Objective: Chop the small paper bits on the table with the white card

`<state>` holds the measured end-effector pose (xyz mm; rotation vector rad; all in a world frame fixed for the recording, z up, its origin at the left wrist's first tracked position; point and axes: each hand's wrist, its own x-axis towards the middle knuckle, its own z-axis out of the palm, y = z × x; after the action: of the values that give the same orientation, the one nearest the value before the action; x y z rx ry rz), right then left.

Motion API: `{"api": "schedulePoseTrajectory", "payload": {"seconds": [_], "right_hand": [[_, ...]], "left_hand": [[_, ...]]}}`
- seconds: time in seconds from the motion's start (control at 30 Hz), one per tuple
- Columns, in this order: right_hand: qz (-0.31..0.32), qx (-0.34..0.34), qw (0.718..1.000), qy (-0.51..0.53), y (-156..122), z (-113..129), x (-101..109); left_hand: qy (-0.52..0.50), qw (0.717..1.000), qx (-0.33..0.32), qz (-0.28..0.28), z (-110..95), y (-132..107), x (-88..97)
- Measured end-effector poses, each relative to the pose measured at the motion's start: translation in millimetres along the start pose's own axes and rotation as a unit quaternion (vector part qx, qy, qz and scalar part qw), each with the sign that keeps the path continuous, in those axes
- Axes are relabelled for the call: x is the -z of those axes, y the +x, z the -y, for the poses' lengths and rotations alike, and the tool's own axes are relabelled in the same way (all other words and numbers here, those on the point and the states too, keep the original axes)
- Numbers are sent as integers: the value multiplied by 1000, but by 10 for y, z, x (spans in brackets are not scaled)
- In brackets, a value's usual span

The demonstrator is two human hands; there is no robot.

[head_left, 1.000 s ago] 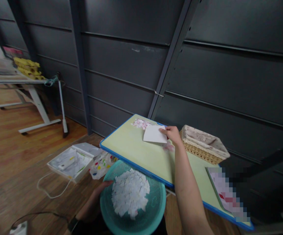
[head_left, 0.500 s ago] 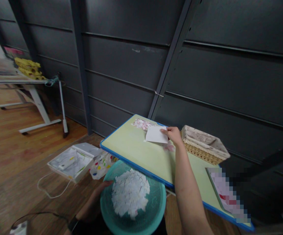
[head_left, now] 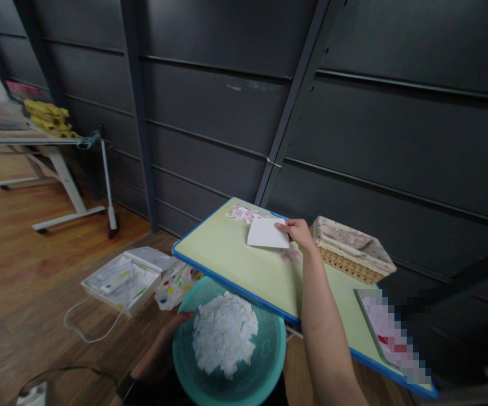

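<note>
My right hand [head_left: 298, 231] reaches across a pale green table with a blue rim [head_left: 227, 279] and pinches a white card [head_left: 266, 233] by its right edge, holding it just over the tabletop. A small pile of pink and white paper scraps [head_left: 243, 213] lies beyond the card at the far corner, and a few more scraps [head_left: 289, 255] sit under my wrist. Below the table's near edge, my left hand [head_left: 175, 327] grips the rim of a teal plastic basin [head_left: 265, 361] heaped with white paper scraps [head_left: 223, 332].
A woven basket with a cloth lining [head_left: 351, 248] stands right of my right hand. A flat sheet [head_left: 390, 335] lies at the table's right end. On the wooden floor are an open white box [head_left: 121, 279], a spotted bag [head_left: 175, 285] and a cable [head_left: 87, 332]. A white-legged table [head_left: 64, 186] stands far left.
The white card shifted slightly right and then back left in my right hand, over the scraps. The basin and my left hand have stayed put.
</note>
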<state>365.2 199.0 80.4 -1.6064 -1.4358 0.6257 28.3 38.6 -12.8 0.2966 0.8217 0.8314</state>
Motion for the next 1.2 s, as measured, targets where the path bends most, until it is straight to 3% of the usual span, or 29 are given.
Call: {"api": "schedulePoseTrajectory", "payload": {"seconds": [0.17, 0.3, 0.47, 0.67, 0.97, 1.2], "right_hand": [[-3, 4, 1000, -25, -10, 1, 2], [31, -1, 1000, 6, -27, 26, 0], [17, -6, 1000, 7, -61, 73, -14], [40, 2, 998, 38, -78, 100, -34], [47, -2, 999, 16, -108, 150, -70], [42, 5, 998, 39, -113, 155, -56]], "left_hand": [[7, 999, 7, 33, 35, 79, 116], [12, 1000, 0, 27, 28, 60, 75], [18, 1000, -10, 8, 26, 36, 39], [21, 999, -10, 24, 38, 96, 122], [13, 999, -7, 45, 31, 60, 95], [2, 1000, 20, -13, 13, 45, 64]]}}
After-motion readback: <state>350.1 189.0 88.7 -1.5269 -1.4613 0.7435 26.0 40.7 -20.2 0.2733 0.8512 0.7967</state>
